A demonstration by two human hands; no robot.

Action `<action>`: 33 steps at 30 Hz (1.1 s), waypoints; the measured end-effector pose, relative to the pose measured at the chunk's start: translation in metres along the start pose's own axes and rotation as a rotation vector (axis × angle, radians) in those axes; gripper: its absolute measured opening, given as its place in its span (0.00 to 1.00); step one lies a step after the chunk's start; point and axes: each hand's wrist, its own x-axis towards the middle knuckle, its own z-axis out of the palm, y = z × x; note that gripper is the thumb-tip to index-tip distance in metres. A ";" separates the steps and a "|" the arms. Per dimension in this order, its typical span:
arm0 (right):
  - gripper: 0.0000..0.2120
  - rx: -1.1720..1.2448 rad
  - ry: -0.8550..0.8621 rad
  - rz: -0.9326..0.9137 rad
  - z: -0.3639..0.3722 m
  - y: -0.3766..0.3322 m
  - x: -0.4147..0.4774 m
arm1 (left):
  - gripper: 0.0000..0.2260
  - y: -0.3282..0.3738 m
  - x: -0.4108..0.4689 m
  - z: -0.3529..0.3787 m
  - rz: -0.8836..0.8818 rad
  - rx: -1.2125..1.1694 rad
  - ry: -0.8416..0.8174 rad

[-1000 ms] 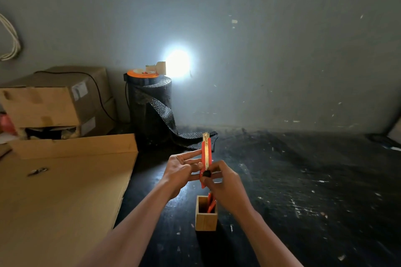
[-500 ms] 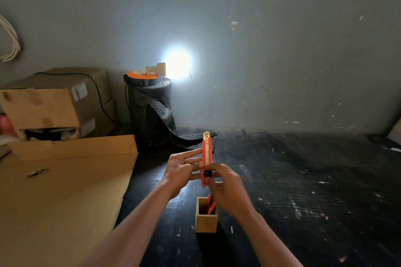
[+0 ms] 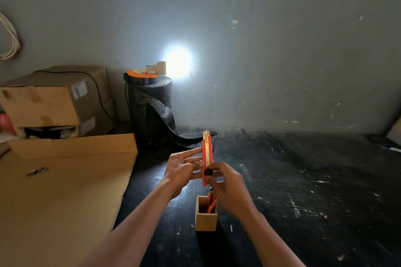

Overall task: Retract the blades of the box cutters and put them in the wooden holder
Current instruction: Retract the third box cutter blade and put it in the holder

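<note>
Orange box cutter (image 3: 206,158): upright, held between left hand (image 3: 181,169) and right hand (image 3: 227,186), right thumb at its black slider knob. Wooden holder (image 3: 206,220): on black desk (image 3: 303,180), directly below, orange handles inside. Cardboard sheet (image 3: 60,197): desk's left. Stacked boxes (image 3: 54,102), black mesh roll (image 3: 149,110): against wall.

1. A grey wall (image 3: 260,39) rises beyond the hands.
2. A bright round light (image 3: 178,63) glares on it, above and just left of them.
3. The dark, scuffed tabletop (image 3: 303,180) spreads under and right of them.
4. Cardboard boxes (image 3: 54,102) stand far left; a flat cardboard sheet (image 3: 54,201) lies left.
5. A black mesh roll (image 3: 149,110) stands beyond the hands, slightly left.
</note>
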 end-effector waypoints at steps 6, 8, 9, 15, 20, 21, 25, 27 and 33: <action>0.09 0.035 0.089 0.060 0.004 -0.001 -0.006 | 0.21 -0.008 0.000 0.002 -0.024 -0.018 0.010; 0.09 0.041 0.071 0.039 0.004 0.001 -0.008 | 0.20 -0.007 -0.001 0.001 -0.018 -0.016 0.009; 0.10 0.036 0.053 0.017 0.004 0.001 -0.008 | 0.20 -0.007 -0.002 0.001 -0.017 -0.016 0.006; 0.10 0.029 0.014 0.032 0.005 0.001 -0.009 | 0.20 -0.009 -0.002 0.000 -0.016 -0.005 0.015; 0.12 0.076 0.058 0.123 0.012 0.006 -0.014 | 0.20 -0.021 -0.002 0.000 -0.039 -0.013 0.018; 0.10 0.075 0.076 0.132 0.015 0.008 -0.015 | 0.20 -0.025 -0.001 0.000 -0.043 -0.010 0.020; 0.11 0.130 0.101 0.212 0.024 0.019 -0.016 | 0.20 -0.037 0.001 0.000 -0.056 0.003 0.036; 0.12 0.187 0.083 0.257 0.027 0.023 -0.016 | 0.20 -0.041 0.003 0.000 -0.065 -0.006 0.045; 0.17 0.374 0.019 0.232 0.020 0.030 -0.001 | 0.20 -0.062 0.005 0.001 -0.113 -0.033 -0.027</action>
